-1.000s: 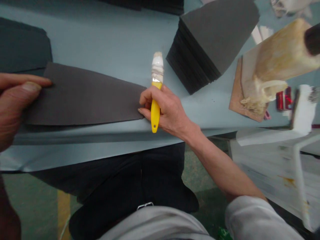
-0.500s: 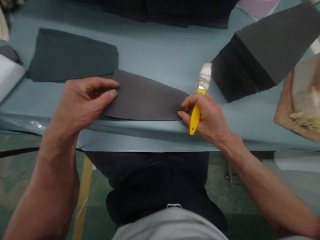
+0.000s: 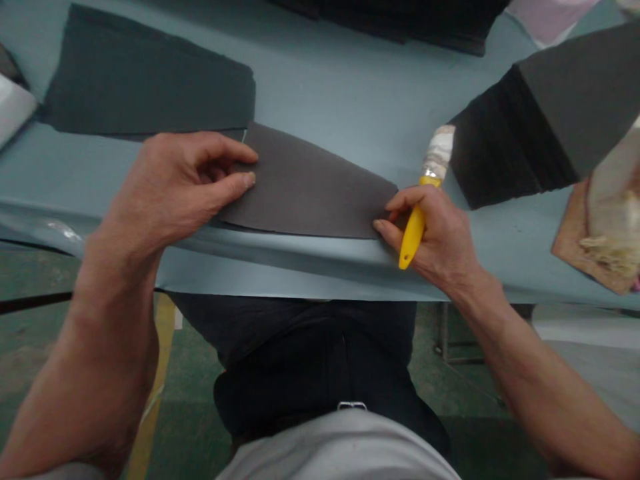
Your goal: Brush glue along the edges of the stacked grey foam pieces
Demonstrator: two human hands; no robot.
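Note:
A dark grey tapered sheet [image 3: 315, 190] lies near the front edge of the table, its wide end to the left. My left hand [image 3: 175, 180] pinches its left edge between thumb and fingers. At the narrow right end, the thumb and fingertips of my right hand [image 3: 447, 233] touch the sheet's corner. That same hand holds a yellow-handled paintbrush [image 3: 414, 233], its whitish bristles pointing up and away from me. Behind my left hand lie dark green-grey pieces [image 3: 150, 80] of similar shape, partly overlapped by the sheet's left side.
A fanned stack of dark grey pieces [image 3: 585, 100] lies at the right. Nearer on that side is a brown board [image 3: 570, 233] with a crusted, pale container [image 3: 613, 220] on it. More black pieces [image 3: 400, 17] lie at the back. Light blue covering [image 3: 325, 93] spans the table.
The view has shifted, so the sheet and both hands appear further right. Both hands keep the same grip, and the sheet lies almost as before.

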